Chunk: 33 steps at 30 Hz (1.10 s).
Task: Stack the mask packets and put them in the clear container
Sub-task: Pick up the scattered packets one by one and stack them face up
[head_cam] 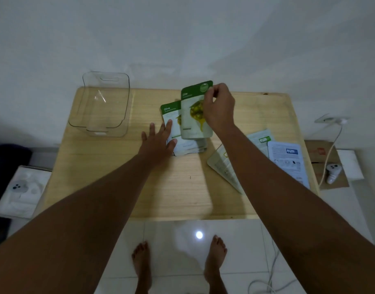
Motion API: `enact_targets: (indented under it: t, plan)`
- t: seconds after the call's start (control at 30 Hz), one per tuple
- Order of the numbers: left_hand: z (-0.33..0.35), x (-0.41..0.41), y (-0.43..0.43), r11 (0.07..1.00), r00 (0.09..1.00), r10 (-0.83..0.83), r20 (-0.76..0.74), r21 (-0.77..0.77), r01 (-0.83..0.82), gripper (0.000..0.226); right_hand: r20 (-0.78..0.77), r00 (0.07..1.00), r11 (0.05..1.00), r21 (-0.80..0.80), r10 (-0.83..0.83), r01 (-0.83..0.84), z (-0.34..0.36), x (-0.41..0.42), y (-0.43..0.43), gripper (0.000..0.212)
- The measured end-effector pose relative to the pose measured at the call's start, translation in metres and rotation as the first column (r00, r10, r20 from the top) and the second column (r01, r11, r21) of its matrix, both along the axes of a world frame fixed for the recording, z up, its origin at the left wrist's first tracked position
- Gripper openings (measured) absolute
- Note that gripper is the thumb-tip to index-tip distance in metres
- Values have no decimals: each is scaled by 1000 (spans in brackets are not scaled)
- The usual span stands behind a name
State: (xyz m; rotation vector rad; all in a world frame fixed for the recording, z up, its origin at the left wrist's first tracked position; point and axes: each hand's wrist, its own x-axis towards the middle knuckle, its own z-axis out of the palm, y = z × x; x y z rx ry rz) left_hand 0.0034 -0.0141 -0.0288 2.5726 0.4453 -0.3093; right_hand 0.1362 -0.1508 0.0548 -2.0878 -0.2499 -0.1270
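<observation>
A green and white olive mask packet (193,111) hangs just above a pile of like packets (189,146) in the middle of the wooden table (122,187). My right hand (219,107) pinches its top right corner. My left hand (161,141) lies flat with fingers spread, fingertips on the left edge of the pile's visible packet (168,112). The clear container (101,105) stands empty at the table's far left. Three more packets lie back side up on the right: a green-labelled packet (262,137), a blue packet (288,160), and a pale packet (221,164) partly under my right forearm.
A white wall rises right behind the table. On the floor to the left sits a white tray (21,192) with a small device. To the right are a brown cardboard sheet (322,158), a white controller (333,169) and a cable (331,149). My bare feet stand on glossy tiles.
</observation>
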Motion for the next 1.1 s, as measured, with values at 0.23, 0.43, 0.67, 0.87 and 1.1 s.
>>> enact_targets:
  t: [0.23, 0.43, 0.67, 0.87, 1.1]
  plan:
    - [1, 1, -3, 999, 999, 34, 10, -5, -34, 64, -110, 974, 946, -240, 198, -219, -36, -2, 20, 19]
    - [0, 1, -4, 999, 999, 43, 30, -21, -43, 68, -221, 858, 634, -594, 464, -495, -66, -18, 19, 47]
    - [-4, 2, -3, 1000, 1000, 18, 25, 16, -19, 71, -208, 862, 709, -498, 462, -500, -61, -37, -3, 56]
    - [-3, 2, -2, 1000, 1000, 11, 13, 4, -11, 70, -201, 888, 638, -633, 413, -439, -52, -65, -82, 53]
    - [-3, 2, -3, 1000, 1000, 21, 9, 22, -21, 70, -334, 858, 373, -794, 391, -480, -73, -98, -124, 75]
